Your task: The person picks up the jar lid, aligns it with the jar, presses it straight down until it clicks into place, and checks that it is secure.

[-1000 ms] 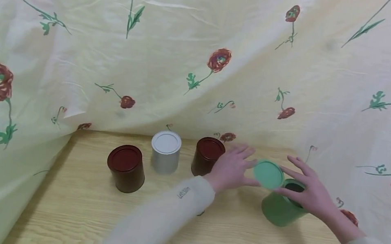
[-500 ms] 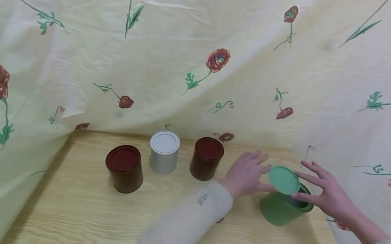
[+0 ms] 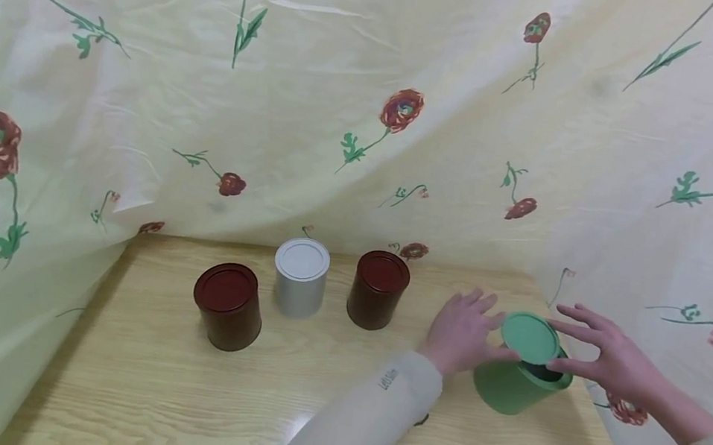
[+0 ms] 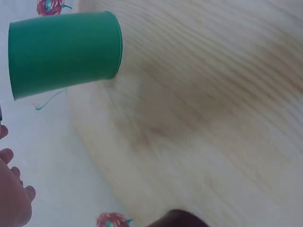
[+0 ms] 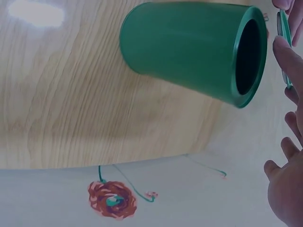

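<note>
A round green lid (image 3: 530, 338) is held tilted over the open green can (image 3: 509, 390), which stands upright at the table's right side. Its left edge is pinched between the thumb and finger of my left hand (image 3: 462, 334). On the opposite edge, my right hand (image 3: 612, 360) pinches it the same way, other fingers spread. In the right wrist view, the lid (image 5: 285, 47) is a thin disc, apart from the can's dark opening (image 5: 250, 56). From the left wrist, the can (image 4: 64, 54) shows only its side.
Two dark red lidded cans (image 3: 228, 307) (image 3: 378, 291) stand to the left, with a white lidded can (image 3: 300, 277) between them. A flower-printed cloth (image 3: 319, 97) hangs behind the wooden table (image 3: 171, 394) and along its sides.
Both hands have moved right and slightly down with the lid, from left of the green can's opening to above it. The right dark red can is now fully uncovered by the left hand.
</note>
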{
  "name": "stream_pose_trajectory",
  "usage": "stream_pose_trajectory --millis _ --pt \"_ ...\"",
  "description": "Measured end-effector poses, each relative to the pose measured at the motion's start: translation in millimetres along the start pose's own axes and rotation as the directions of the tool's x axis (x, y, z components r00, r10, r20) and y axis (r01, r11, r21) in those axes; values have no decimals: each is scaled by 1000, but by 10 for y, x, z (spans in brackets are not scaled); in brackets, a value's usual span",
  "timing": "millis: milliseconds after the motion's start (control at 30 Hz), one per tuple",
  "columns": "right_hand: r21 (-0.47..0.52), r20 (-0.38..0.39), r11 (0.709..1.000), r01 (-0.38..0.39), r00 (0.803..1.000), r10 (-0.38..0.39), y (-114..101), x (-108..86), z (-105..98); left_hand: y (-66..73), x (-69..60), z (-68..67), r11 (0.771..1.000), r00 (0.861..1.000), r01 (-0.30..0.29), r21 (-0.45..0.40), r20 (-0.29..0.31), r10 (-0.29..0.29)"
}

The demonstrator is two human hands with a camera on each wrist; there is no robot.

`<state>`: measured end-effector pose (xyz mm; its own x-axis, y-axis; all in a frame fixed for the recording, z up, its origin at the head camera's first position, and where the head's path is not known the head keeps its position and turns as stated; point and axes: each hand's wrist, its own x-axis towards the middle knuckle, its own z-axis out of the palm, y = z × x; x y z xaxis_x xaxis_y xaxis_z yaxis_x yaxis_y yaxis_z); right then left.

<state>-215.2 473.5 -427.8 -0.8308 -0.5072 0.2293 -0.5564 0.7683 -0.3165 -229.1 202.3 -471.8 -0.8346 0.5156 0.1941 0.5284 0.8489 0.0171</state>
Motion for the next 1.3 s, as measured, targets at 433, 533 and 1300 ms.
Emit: stream_pose_trajectory --millis 433,533,1300 --pt "-103 30 995 -7 999 10 112 -114 88 159 3 82 995 997 64 -77 50 -60" --pt "-105 35 994 -14 999 18 115 -127 86 161 10 72 995 997 60 -77 52 -56" --pt "-123 72 992 -10 997 19 163 -164 67 211 65 -30 999 987 24 -23 159 -20"
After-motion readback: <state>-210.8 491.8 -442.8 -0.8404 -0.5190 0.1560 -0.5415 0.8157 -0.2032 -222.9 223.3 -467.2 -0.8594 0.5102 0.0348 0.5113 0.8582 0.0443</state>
